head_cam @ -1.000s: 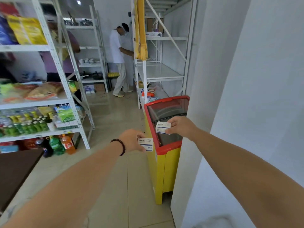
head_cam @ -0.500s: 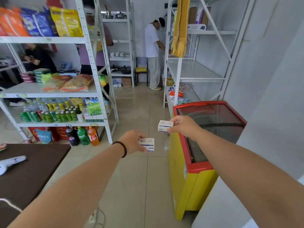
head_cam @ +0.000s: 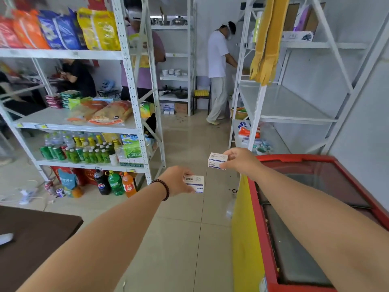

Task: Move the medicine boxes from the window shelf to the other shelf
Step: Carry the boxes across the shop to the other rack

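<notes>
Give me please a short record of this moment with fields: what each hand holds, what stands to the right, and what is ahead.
left hand: holds a small white medicine box
right hand: holds a second white medicine box
to the right: chest freezer, yellow side, red rim
ahead right: white shelf rack, middle board mostly bare
ahead left: stocked rack with bottles and bags

Your left hand (head_cam: 179, 181) pinches a small white medicine box (head_cam: 194, 184) out over the tiled floor (head_cam: 179, 239), a dark bead bracelet (head_cam: 163, 189) on that wrist. Your right hand (head_cam: 242, 161) grips a second white box (head_cam: 217, 161), held higher and just beside the red-rimmed freezer (head_cam: 315, 228). Left of you stands a stocked rack (head_cam: 130, 85) with bottles and snack bags. Ahead on the right is a white shelf (head_cam: 284, 104) with yellow gloves (head_cam: 264, 51) hanging from it. A person in white (head_cam: 217, 66) stands beyond.
</notes>
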